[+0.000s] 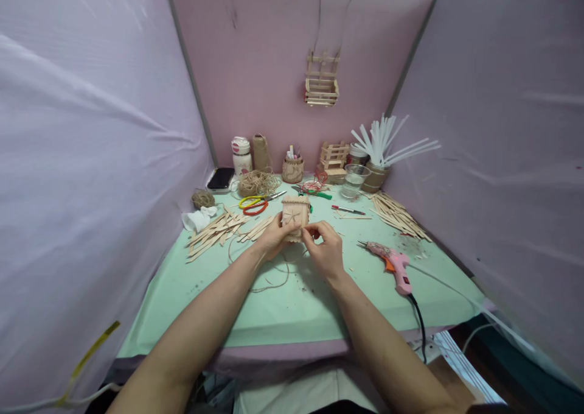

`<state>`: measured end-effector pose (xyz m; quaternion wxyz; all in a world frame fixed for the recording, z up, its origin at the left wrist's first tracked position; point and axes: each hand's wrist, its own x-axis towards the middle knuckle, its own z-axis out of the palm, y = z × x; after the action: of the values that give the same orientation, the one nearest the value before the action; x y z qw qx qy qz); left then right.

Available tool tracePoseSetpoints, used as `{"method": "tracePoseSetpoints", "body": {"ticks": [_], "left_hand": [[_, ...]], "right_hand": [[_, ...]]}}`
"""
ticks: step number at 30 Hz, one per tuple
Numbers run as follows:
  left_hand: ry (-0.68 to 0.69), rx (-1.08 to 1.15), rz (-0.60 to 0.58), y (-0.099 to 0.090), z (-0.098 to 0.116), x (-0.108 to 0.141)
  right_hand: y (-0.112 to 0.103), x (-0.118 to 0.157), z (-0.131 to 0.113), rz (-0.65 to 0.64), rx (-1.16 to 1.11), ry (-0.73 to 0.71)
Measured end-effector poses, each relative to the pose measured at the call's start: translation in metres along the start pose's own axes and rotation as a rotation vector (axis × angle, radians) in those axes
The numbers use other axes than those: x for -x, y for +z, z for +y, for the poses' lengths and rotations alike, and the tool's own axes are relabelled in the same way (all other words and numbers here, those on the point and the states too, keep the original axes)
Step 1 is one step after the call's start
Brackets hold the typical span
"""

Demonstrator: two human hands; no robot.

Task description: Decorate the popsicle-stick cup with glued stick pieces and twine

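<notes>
A small flat craft-stick holder [296, 210] with a twine star on its front is held upright above the table. My left hand [276, 236] grips it from the left, thumb across its lower front. My right hand [325, 247] is closed in a pinch at its lower right corner, with the fingertips apparently on the twine. That twine [288, 275] hangs in a loose loop over the tabletop below my hands. The pinched end is too small to see clearly. Part of the holder's lower face is hidden by my fingers.
A pink hot glue gun [396, 264] lies at right. Craft sticks [218, 234] lie at left, more sticks [401, 216] at right. Scissors [255, 205], a pen [348, 209], a clear cup [353, 182] and glue sticks [379, 140] are farther back. A stick swing [322, 91] hangs behind.
</notes>
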<state>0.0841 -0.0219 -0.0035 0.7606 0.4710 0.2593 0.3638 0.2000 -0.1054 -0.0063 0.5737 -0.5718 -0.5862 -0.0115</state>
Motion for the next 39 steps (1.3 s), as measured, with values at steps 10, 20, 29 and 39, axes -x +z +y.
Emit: {"method": "tracePoseSetpoints", "body": {"ticks": [10, 20, 29, 39], "left_hand": [[0.024, 0.004, 0.066, -0.007, 0.001, -0.006], [0.101, 0.133, 0.198, -0.025, 0.027, -0.011], [0.098, 0.058, 0.132, -0.029, 0.030, -0.011], [0.094, -0.058, 0.083, -0.021, 0.024, -0.008]], "right_hand": [[0.001, 0.002, -0.001, -0.006, -0.169, 0.167], [-0.004, -0.002, 0.006, -0.130, -0.532, 0.500], [-0.004, -0.004, 0.007, -0.133, -0.465, 0.568], [-0.002, -0.002, 0.018, 0.023, -0.362, 0.564]]}}
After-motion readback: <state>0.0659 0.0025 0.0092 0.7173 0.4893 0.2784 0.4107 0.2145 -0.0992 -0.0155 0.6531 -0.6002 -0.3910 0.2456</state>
